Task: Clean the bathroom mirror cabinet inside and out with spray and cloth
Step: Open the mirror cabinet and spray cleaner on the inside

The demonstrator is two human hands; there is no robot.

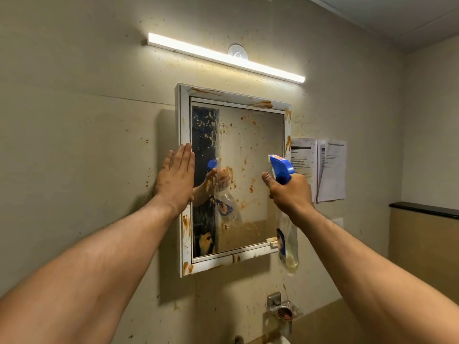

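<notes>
With the left hand (176,175) flat against the cabinet (185,125) frame, fingers straight, the right hand (289,192) gripping the spray bottle (282,170) should mist the stained mirror (248,155) evenly.

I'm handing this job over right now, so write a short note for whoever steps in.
Left hand: open, flat against the left edge of the cabinet.
Right hand: grips the spray bottle, nozzle toward the mirror.
Cabinet: on the wall, door looks shut; mirror and frame carry orange-brown splatter.
Cloth: not in view.
Done: nothing looks cleaned yet.
Left: spray and wipe outside, then open up and clean inside.
</notes>
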